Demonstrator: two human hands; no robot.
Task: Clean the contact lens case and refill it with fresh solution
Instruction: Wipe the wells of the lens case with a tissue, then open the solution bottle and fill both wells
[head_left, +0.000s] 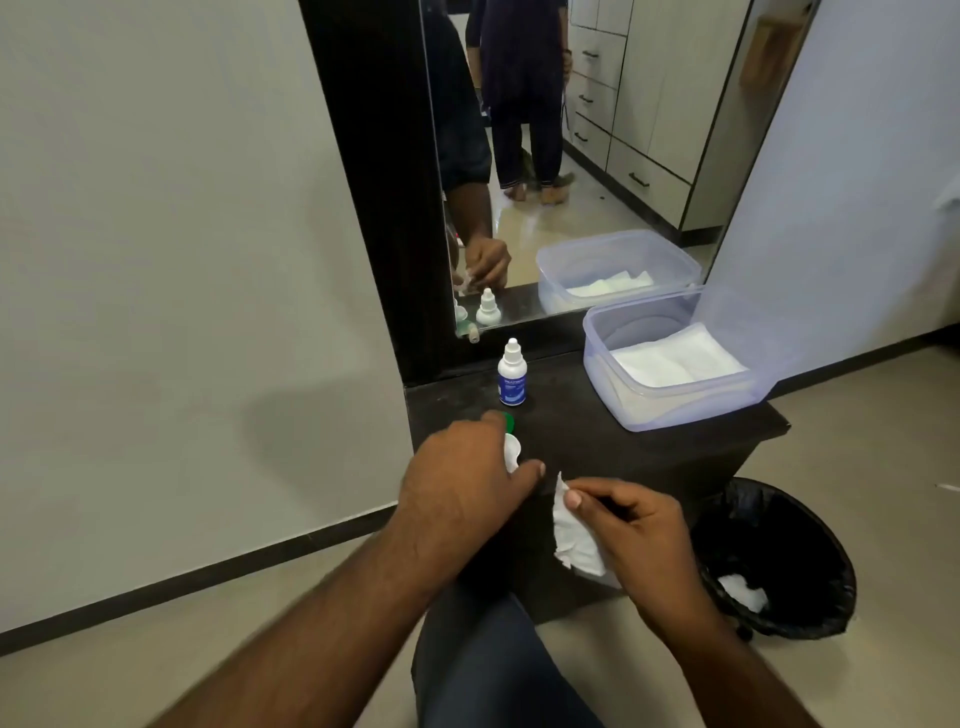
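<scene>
We judge that we are in the cleaning step, with the wiping of the contact lens case either under way or about to begin, and the refill not yet started. Just below the middle of the frame, our left hand lies over the case on the dark surface; only a white well and a green cap edge show past the fingers, so we cannot tell whether this grip is closed round the case or merely resting on it. To the right of it, our right hand pinches a crumpled white tissue between thumb and fingertips, its grip narrow and holding the paper, close beside the left hand but apart from the case. The next move, as we see it, calls for steadying the case and bringing the tissue into the open well; afterwards the solution bottle, standing upright and capped just above the case, would need opening. Counting: one lens case, one bottle on the surface, one tissue in hand, one clear plastic box at the right holding folded white wipes whose number we cannot make out, and one black-lined bin at lower right with one wad of used paper inside. The mirror above merely repeats the bottle and box.
</scene>
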